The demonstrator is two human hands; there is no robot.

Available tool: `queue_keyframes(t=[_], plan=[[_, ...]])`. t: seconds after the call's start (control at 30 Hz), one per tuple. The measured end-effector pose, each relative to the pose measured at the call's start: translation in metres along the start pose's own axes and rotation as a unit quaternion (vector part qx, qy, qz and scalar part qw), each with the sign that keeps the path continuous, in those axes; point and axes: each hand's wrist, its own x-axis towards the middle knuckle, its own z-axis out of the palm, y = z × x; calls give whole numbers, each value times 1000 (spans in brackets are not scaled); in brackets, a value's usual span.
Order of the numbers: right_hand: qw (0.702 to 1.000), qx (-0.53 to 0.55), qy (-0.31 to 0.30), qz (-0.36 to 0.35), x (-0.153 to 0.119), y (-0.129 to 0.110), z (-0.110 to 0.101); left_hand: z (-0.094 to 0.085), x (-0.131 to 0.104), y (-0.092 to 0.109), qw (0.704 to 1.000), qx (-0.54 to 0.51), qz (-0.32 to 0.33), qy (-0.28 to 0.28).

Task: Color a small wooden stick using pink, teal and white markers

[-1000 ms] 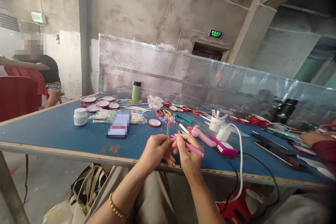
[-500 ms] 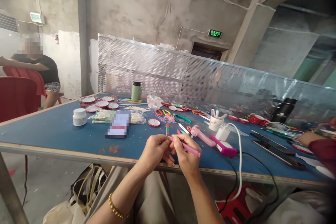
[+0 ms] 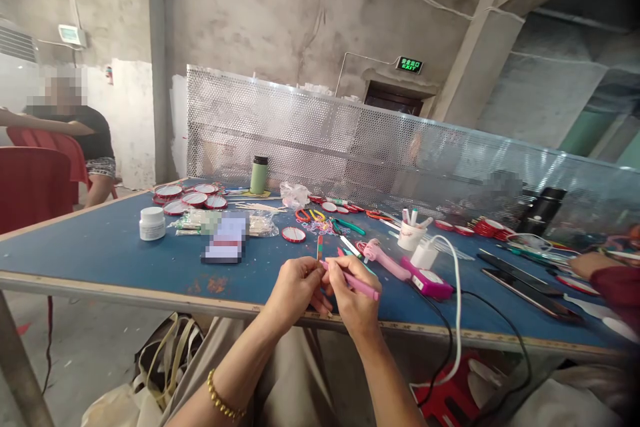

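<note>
Near the table's front edge, my left hand [image 3: 299, 285] pinches a thin flat stick [image 3: 320, 248] that stands upright, coloured in red, orange and green bands. My right hand [image 3: 354, 297] is closed round a pink marker pen [image 3: 363, 287]. The pen's tip end meets the stick at my left fingertips; the exact contact is hidden by the fingers. Just beyond the hands lie a round red-rimmed disc [image 3: 293, 234] and a white pen [image 3: 350, 246]. More pens lie partly behind my right hand.
A phone [image 3: 227, 238], a white jar [image 3: 152, 223] and bagged sticks [image 3: 263, 223] lie left. Right are a pink handheld fan [image 3: 387, 260], a pen cup [image 3: 411, 235] and a white cable [image 3: 458, 293]. A co-worker's sleeve [image 3: 615, 290] shows far right; another person [image 3: 85, 140] sits far left.
The pink marker has shifted very slightly left and tilted a little in my right hand. My left hand and the stick are almost where they were.
</note>
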Motion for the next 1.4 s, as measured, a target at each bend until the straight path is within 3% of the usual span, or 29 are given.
queue_keyframes(t=[0.63, 0.8, 1.4], plan=[[1000, -4, 4, -11, 0, 2, 0, 1, -1, 2, 1000, 2, -3, 6], [999, 30, 28, -5, -1, -1, 0, 1, 0, 2, 1000, -15, -7, 1], [999, -32, 13, -36, 1, 3, 1, 1, -2, 3, 1000, -9, -8, 6]])
